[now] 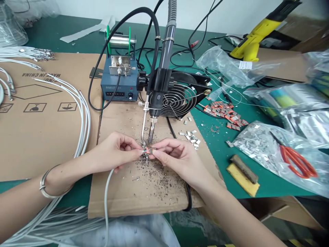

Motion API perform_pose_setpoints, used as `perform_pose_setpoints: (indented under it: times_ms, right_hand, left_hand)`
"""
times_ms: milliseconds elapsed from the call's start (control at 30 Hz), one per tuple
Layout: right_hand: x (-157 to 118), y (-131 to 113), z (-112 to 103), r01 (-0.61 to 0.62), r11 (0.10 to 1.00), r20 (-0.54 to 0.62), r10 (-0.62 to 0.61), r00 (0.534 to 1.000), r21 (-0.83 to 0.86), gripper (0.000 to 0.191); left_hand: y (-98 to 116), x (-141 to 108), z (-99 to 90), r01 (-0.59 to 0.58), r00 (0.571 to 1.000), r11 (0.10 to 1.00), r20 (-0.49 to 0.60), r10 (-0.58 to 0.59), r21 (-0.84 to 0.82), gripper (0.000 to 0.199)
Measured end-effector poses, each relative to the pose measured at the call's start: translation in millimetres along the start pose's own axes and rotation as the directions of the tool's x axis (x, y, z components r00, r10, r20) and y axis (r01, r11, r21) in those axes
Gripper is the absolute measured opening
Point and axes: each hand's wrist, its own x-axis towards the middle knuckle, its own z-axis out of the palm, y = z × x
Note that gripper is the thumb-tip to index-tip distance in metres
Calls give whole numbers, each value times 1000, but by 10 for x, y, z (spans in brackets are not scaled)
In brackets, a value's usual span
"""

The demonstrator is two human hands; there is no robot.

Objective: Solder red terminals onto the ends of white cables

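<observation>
Between the fingertips of my left hand (120, 152) is the end of a white cable (106, 199), its length hanging down past the cardboard edge. My right hand (178, 156) pinches a small orange and silver connector (151, 150). Cable end and connector meet just under the tip of a clamped soldering iron (156, 101); whether the tip touches them I cannot tell. A thin bent metal tube (144, 125) comes down beside the iron. Dark solder bits (164, 178) lie scattered below my hands on the cardboard sheet (115, 202).
Behind stand a blue solder feeder (119, 84) with a solder reel (120, 41) and a black fan (180, 99). Orange connectors (223, 111), silver pieces (191, 136), a sponge (243, 178) and red-handled scissors (298, 161) lie right. White cables (83, 120) lie left.
</observation>
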Motion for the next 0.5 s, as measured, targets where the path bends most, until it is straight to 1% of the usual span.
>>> perform_pose_setpoints:
  times_ms: [133, 233, 300, 400, 500]
  right_hand:
    - [-15, 0, -21, 4, 999, 23, -4, 1000, -36, 13]
    - [-47, -28, -16, 10, 998, 41, -7, 999, -66, 10]
    - [-87, -55, 6, 38, 996, 55, -34, 998, -80, 8]
    - [-209, -97, 44, 117, 980, 57, -109, 992, -159, 8]
    - [-458, -127, 51, 199, 940, 55, -191, 980, -277, 9]
  left_hand:
    - [-22, 8, -1, -45, 999, 999, 8, 45, 2, 30]
    - [-59, -12, -4, -110, 993, 994, 42, 110, -3, 29]
    - [-85, -48, 18, -152, 985, 988, 72, 154, -32, 29]
    - [-97, -132, 114, -165, 978, 982, 112, 174, -90, 31]
    - [-76, -256, 257, -134, 978, 979, 138, 155, -152, 29]
